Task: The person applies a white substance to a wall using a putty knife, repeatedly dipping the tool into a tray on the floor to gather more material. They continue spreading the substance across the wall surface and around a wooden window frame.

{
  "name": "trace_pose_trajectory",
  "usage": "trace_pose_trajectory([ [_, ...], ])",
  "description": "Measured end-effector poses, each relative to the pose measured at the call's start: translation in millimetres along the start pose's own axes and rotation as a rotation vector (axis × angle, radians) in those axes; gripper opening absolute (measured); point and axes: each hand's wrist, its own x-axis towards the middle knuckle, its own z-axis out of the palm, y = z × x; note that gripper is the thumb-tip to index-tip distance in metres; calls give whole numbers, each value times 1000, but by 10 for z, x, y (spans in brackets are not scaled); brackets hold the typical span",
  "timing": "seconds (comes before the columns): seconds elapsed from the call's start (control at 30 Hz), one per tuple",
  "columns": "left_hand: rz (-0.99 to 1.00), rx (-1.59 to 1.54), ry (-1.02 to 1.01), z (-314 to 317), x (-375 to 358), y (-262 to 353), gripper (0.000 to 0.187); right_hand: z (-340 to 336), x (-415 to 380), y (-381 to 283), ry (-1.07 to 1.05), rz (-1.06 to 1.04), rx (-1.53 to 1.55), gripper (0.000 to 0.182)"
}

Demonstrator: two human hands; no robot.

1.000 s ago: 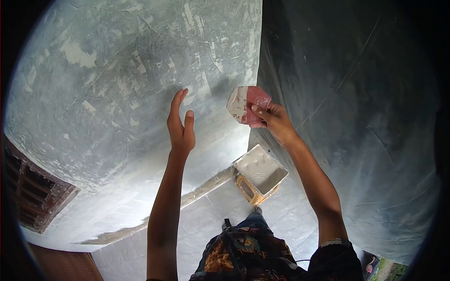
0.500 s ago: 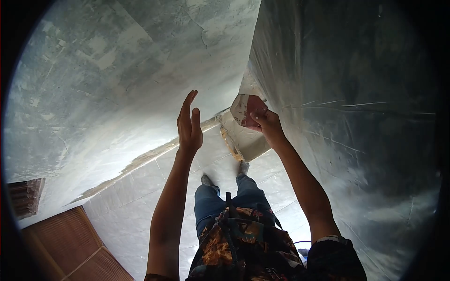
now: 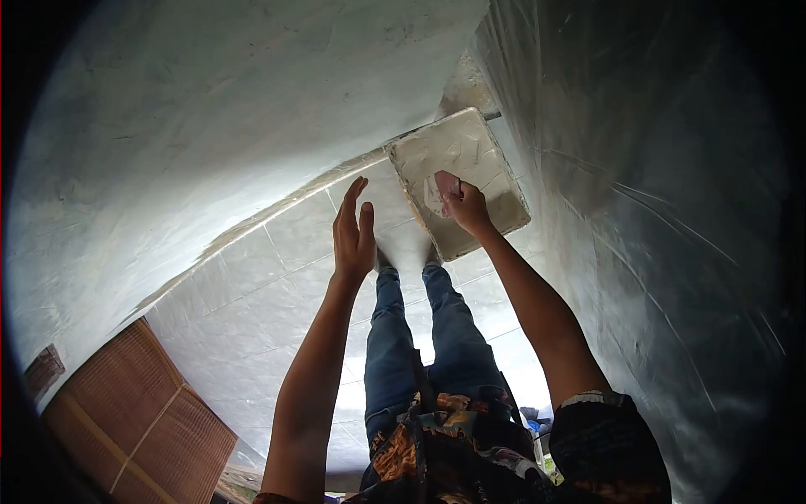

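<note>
Head view: my right hand (image 3: 467, 208) grips red scraper (image 3: 448, 185), fingers and thumb clamped on it, over tray (image 3: 460, 244) at one o'clock. Contact with pale paste (image 3: 453, 147), cannot tell. My left hand (image 3: 354, 242) hangs bare at tray's eight o'clock, thumb and fingers apart. Step seems scraper loading; next move calls for low edge, steady wrist.
</note>
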Motion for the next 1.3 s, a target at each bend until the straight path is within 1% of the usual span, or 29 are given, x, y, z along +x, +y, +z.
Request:
trace_pose_trajectory([
  [0.03,-6,1,0,18,2,-64,51,122,101,49,-6,4,6,23],
  [0.1,-11,16,-6,42,8,-189,52,378,351,187,48,-74,-153,19],
  [0.2,-15,5,0,103,-1,-387,52,590,637,169,53,-104,-214,17],
  [0.23,-25,4,-5,122,-6,-429,52,674,733,210,51,-97,-208,17],
  [0.33,-41,15,-21,166,-22,-551,52,880,987,256,132,-166,-233,15],
  [0.47,-66,26,-47,223,-96,-661,53,978,1164,194,125,-192,-247,16],
  [0.53,-104,41,-64,227,-157,-701,55,1007,1219,167,71,-147,-313,24],
  [0.63,-112,40,-69,228,-221,-747,54,1011,1280,125,45,-152,-351,27],
  [0.67,-116,39,-70,223,-240,-754,54,988,1288,100,42,-149,-353,27],
  [0.73,-122,29,-73,225,-268,-775,54,926,1325,70,-49,-173,-333,27],
  [0.83,-126,9,-70,229,-295,-798,54,879,1358,27,-108,-210,-368,25],
  [0.97,-138,7,-68,254,-316,-794,55,827,1369,41,-144,-217,-340,30],
  [1.03,-152,10,-72,254,-326,-790,55,830,1347,89,-132,-273,-284,35],
  [1.07,-155,8,-72,254,-337,-785,55,829,1337,120,-134,-272,-286,35],
  [1.13,-152,14,-74,264,-344,-787,56,816,1338,195,-192,-225,-316,39],
  [1.27,-157,12,-87,288,-365,-792,56,686,1237,316,-179,-226,-280,38],
  [1.3,-159,10,-89,295,-371,-788,56,619,1208,326,-242,-146,-226,39],
])
